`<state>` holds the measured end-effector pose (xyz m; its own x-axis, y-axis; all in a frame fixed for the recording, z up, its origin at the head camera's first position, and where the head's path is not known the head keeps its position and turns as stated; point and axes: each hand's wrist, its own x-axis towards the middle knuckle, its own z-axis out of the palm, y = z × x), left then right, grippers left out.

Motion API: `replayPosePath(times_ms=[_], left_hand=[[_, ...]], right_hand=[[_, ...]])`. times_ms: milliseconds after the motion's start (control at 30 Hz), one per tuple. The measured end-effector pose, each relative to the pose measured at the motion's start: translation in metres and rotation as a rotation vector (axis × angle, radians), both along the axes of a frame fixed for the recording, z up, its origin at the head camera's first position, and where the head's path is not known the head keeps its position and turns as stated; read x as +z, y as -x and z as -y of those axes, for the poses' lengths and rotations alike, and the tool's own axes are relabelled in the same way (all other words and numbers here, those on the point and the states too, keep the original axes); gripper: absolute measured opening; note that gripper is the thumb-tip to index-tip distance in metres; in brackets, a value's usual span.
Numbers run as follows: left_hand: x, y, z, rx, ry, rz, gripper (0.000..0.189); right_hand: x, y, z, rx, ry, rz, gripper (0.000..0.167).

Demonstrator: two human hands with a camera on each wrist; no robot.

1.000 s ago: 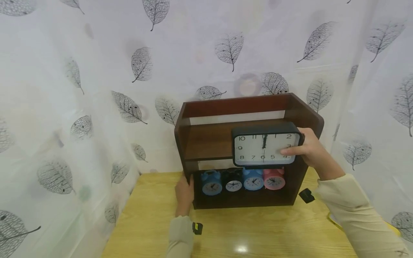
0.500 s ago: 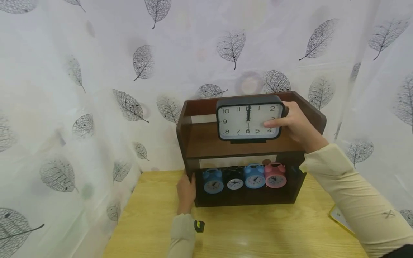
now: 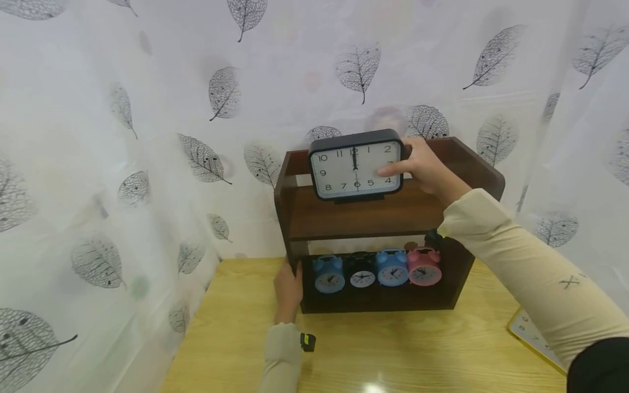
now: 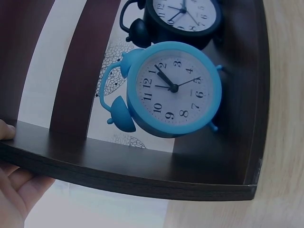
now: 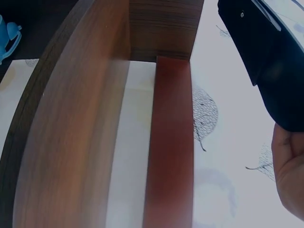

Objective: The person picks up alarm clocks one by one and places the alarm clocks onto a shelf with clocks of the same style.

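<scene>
A black-framed rectangular clock (image 3: 339, 169) with a white dial is in my right hand (image 3: 425, 166), thumb on the face and fingers behind its right side. It overlaps the upper part of the dark brown shelf (image 3: 363, 218) in the head view, tilted slightly. In the right wrist view the clock's dark underside (image 5: 266, 61) is above the upper board. My left hand (image 3: 288, 286) grips the shelf's left side panel, thumb inside and fingers outside, as the left wrist view shows. On the lower level stand a blue alarm clock (image 3: 329, 277), a black one (image 3: 362, 275), another blue one (image 3: 392, 272) and a pink one (image 3: 425, 270).
The shelf stands on a light wooden table (image 3: 236, 338) against a white leaf-patterned curtain (image 3: 162, 98). Partly under my right sleeve, a yellow-edged white clock (image 3: 533, 335) lies at the table's right.
My right hand has lifted the rectangular clock up and left, from in front of the shelf's right half to before its upper level. The left hand keeps its hold on the side panel.
</scene>
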<state>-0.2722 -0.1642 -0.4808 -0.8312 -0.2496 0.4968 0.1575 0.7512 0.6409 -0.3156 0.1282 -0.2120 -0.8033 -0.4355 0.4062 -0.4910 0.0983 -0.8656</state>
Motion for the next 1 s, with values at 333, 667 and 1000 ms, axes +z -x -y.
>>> replayPosePath(times_ms=[333,667,1000], left_hand=[[0.003,0.001,-0.002,-0.012,0.012,-0.005,0.035],[0.004,0.0,-0.002,-0.002,0.009,0.015,0.034],[0.0,0.001,0.0,-0.002,0.003,0.008,0.032]], right_hand=[[-0.005,0.02,0.009,0.057,0.023,0.088,0.03],[-0.014,0.042,0.018,0.071,0.016,0.152,0.027],[-0.029,0.053,0.032,0.025,-0.012,0.211,0.042]])
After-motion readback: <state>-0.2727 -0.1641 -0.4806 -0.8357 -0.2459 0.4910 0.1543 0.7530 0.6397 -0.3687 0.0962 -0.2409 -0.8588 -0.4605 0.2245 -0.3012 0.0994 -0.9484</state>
